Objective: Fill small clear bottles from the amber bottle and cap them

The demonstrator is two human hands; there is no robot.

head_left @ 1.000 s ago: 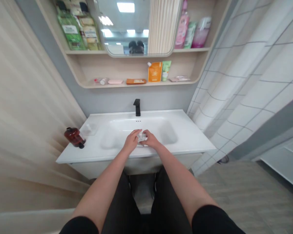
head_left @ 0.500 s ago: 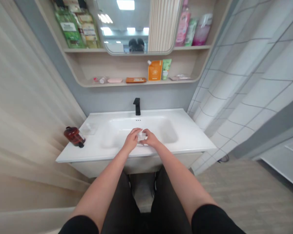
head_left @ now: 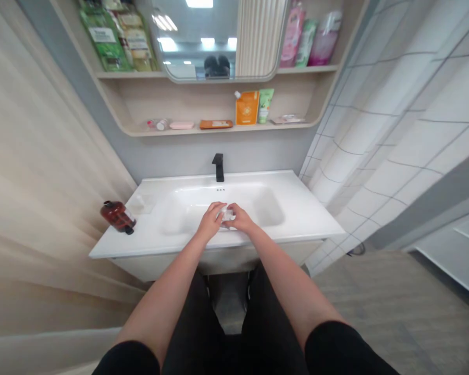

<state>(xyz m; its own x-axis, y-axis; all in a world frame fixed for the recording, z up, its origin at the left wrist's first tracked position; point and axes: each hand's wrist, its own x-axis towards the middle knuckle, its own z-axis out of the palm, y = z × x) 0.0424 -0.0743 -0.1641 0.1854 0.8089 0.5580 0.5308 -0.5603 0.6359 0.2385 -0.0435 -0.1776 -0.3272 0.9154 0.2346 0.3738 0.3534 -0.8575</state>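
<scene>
Over the front part of the white sink basin (head_left: 258,203), both hands meet around a small clear and white object (head_left: 228,214), perhaps a little bottle or container. My left hand (head_left: 211,219) is closed on its left side, fingers curved against it. From the right, my right hand (head_left: 240,217) grips the same object with bent fingers. Parts of the object are hidden by the fingers, so its exact kind cannot be made out. The black faucet (head_left: 219,167) stands behind the hands at the back of the basin.
A brown bottle (head_left: 118,216) lies on the counter's left end, beside a clear, flat item (head_left: 143,204). Above, the shelf holds an orange pouch (head_left: 247,108), a green tube (head_left: 265,105), an orange packet (head_left: 216,124) and a pink bar (head_left: 182,125). A mirror (head_left: 219,39) hangs higher.
Both hands stay around the small clear object, with only slight finger shifts. The whole view has moved a little.
</scene>
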